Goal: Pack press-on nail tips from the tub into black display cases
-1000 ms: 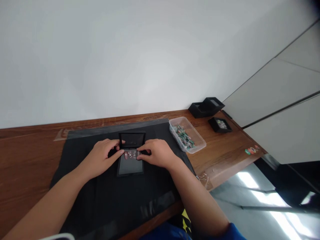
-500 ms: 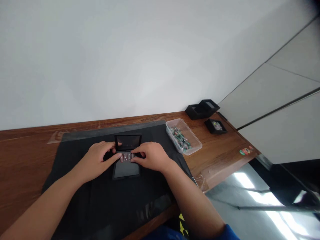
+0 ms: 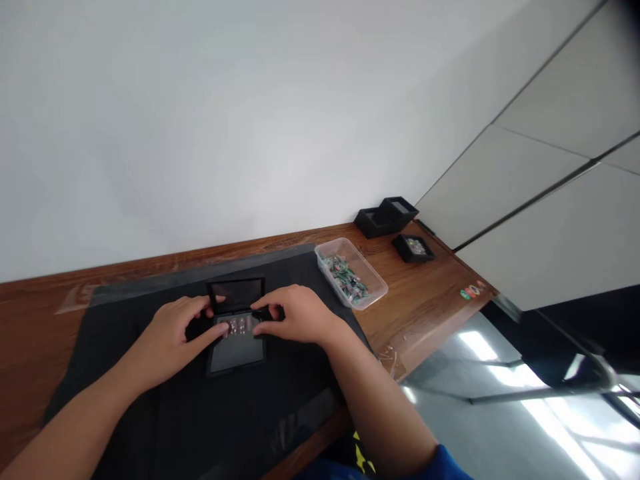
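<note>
A small black case [image 3: 237,359] lies on the black mat, its dark see-through lid [image 3: 237,295] raised at the back and a grey pad inside. Across the pad runs a row of small shiny pinkish pieces [image 3: 241,325], too small to name. My left hand [image 3: 177,333] grips the case's left side, fingers behind the lid and thumb at the left end of the row. At the right side is my right hand [image 3: 295,315], thumb and forefinger apart beside the row. Nothing shows between them, and its other fingers are curled under.
To the right stands a clear plastic tub [image 3: 377,283] of small green and silvery packets [image 3: 344,277]. Farther right are stacked black boxes [image 3: 373,227] and a black box of small pieces [image 3: 414,248]. Colourful round stickers [image 3: 471,291] lie near the table's right edge. A white wall rises behind.
The view has shifted a little to the right. My right thumb and forefinger have come away from the right end of the row; my left hand keeps its place at the case.
</note>
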`<state>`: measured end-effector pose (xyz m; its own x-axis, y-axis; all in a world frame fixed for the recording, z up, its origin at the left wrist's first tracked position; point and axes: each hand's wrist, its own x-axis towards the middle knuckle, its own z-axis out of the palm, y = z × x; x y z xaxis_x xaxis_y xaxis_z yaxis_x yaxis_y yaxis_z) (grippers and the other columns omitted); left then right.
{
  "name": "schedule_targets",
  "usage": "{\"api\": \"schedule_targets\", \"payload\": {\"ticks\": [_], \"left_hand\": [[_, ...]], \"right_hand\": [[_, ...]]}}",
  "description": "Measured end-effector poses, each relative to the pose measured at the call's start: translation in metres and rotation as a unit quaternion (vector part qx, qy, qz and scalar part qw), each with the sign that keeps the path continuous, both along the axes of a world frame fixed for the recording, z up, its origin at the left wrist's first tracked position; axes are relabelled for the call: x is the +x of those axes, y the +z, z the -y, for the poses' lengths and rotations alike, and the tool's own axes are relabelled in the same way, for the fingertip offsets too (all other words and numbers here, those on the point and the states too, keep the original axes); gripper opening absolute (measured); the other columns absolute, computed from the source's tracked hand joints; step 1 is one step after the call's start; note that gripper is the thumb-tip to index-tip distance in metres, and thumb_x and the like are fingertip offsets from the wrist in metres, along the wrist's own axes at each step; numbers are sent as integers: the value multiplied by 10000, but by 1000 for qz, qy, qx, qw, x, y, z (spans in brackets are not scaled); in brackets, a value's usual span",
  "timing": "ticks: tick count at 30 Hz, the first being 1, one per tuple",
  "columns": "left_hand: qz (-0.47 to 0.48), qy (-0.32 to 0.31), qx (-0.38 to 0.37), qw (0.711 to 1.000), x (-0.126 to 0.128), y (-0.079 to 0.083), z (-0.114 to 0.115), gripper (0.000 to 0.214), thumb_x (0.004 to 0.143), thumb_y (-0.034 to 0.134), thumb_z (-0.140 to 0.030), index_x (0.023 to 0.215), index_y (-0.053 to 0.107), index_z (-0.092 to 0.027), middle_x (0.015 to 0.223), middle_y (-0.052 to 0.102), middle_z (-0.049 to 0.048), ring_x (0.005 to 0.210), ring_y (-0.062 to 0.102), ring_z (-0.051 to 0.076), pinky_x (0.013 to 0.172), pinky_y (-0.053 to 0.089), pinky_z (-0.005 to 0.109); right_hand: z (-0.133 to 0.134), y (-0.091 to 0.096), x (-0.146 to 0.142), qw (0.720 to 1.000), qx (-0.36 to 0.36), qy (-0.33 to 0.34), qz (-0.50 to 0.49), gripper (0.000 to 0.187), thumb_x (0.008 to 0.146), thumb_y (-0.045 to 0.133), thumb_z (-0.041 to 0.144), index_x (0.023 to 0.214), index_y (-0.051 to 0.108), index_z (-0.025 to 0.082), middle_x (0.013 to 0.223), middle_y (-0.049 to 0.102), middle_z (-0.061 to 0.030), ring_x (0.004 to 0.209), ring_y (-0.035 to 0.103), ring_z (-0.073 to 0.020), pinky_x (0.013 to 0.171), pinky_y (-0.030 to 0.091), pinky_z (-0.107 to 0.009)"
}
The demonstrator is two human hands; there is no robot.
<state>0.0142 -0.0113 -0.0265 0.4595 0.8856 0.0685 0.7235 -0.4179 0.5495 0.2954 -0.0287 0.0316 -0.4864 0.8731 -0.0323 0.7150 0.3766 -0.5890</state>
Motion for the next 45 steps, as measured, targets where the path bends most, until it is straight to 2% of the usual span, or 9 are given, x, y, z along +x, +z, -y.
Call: {"api": "schedule_targets", "payload": {"ticks": [5,12,19,22,24,27,29,36,45], "left_hand": [[8,6,-3,1000,-1,-1,0,547,891,603,-668,1220,679,-238,993,717,87,944,678,296,860,522,417],[9,0,7,1000,-3,-1,-1,539,888,615,-656,1234,676,-248,992,728,84,929,688,285,847,535,408],[26,-1,28,999,1,2,0,608,832,651,-702,1248,684,-259,944,746,82,879,703,288,808,555,405],[28,-1,32,999,1,1,0,633,809,663,-717,1256,676,-269,945,744,80,878,704,293,817,554,409],[25,-1,32,999,-1,-1,-1,634,808,664,-715,1264,670,-275,950,741,75,878,704,293,828,550,410],[19,-3,26,999,-3,-5,-2,607,832,659,-682,1282,661,-274,975,741,72,915,704,293,857,542,407],[20,1,20,1000,-5,-6,-2,584,857,637,-663,1293,655,-274,980,741,66,929,702,290,860,543,399],[47,13,-7,999,-8,-8,-4,509,929,524,-645,1266,669,-292,1027,763,50,895,698,267,783,564,356],[53,18,-8,998,-6,-7,-4,497,996,430,-600,1242,701,-265,1204,760,53,1133,690,292,967,532,374]], "right_hand": [[0,-2,-4,999,14,6,46,238,859,779,402,1053,803,266,814,729,16,742,624,-131,607,313,-245],[5,-6,-14,998,13,21,57,298,887,739,415,1158,758,291,861,746,25,818,655,-155,635,352,-244],[5,7,-1,998,56,-11,-17,301,900,725,457,1117,774,255,800,731,20,729,641,-125,658,386,-231],[3,17,16,991,90,-75,-60,279,962,642,464,1066,786,248,773,721,9,698,623,-116,661,394,-228],[2,23,34,976,111,-182,-50,264,977,612,438,1046,788,253,751,710,5,680,611,-123,644,386,-237],[0,30,65,922,107,-371,32,214,931,640,349,1060,789,267,772,716,-8,684,608,-153,636,379,-261],[-1,31,84,895,74,-435,68,211,903,638,302,1033,803,286,839,743,-23,735,633,-176,651,397,-273],[-2,24,107,868,-75,-464,161,240,810,675,240,988,820,309,1043,780,-58,981,707,-262,755,475,-324],[6,31,95,854,-85,-450,248,265,774,683,198,1027,751,241,1139,752,-104,1081,702,-317,807,518,-354]]}}
